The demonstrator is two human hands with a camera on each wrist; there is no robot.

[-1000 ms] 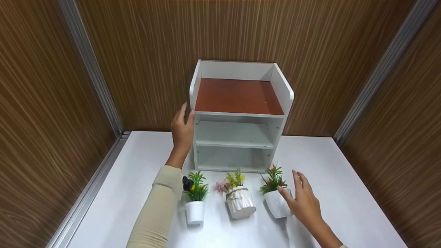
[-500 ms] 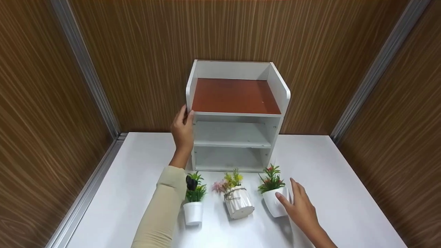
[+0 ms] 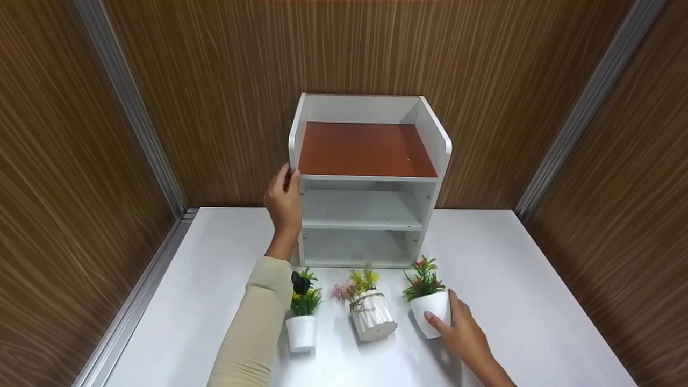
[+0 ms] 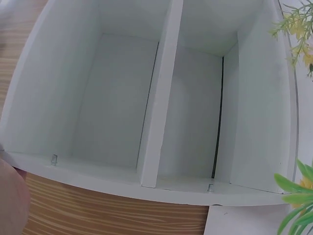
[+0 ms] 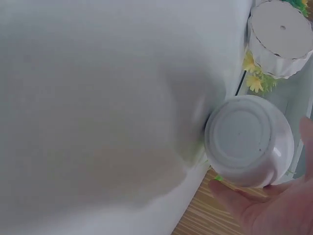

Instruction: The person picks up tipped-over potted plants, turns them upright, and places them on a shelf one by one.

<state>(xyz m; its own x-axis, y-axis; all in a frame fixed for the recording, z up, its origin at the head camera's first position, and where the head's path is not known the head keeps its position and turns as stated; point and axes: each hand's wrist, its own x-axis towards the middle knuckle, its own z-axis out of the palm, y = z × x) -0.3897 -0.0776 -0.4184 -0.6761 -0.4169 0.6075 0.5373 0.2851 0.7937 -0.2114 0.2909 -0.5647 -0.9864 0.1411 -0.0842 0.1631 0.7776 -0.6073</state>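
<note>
My left hand [image 3: 284, 207] grips the left side panel of a white shelf unit [image 3: 371, 228], thumb at its front edge and fingers along the outside. In the left wrist view, only part of that hand [image 4: 12, 200] shows at the lower left, beside the unit's compartments. My right hand [image 3: 466, 336] holds a white pot [image 3: 430, 312] with a red-flowered artificial plant [image 3: 424, 279], thumb on the near side and fingers on the right. The pot lies tilted, and the right wrist view shows its round base [image 5: 242, 134]. Where the fingers end behind it is hidden.
A white flowerpot tied with twine [image 3: 373, 317] lies tilted in the middle, with pink and yellow flowers. Left of it, a small white pot [image 3: 302, 332] with a green plant is partly behind the left sleeve [image 3: 252, 322]. Wood-patterned panels [image 3: 365, 48] enclose the white table [image 3: 516, 301].
My left hand has closed on the shelf's side panel. My right hand has moved left and down from beside the red-flowered plant's pot and taken hold of it.
</note>
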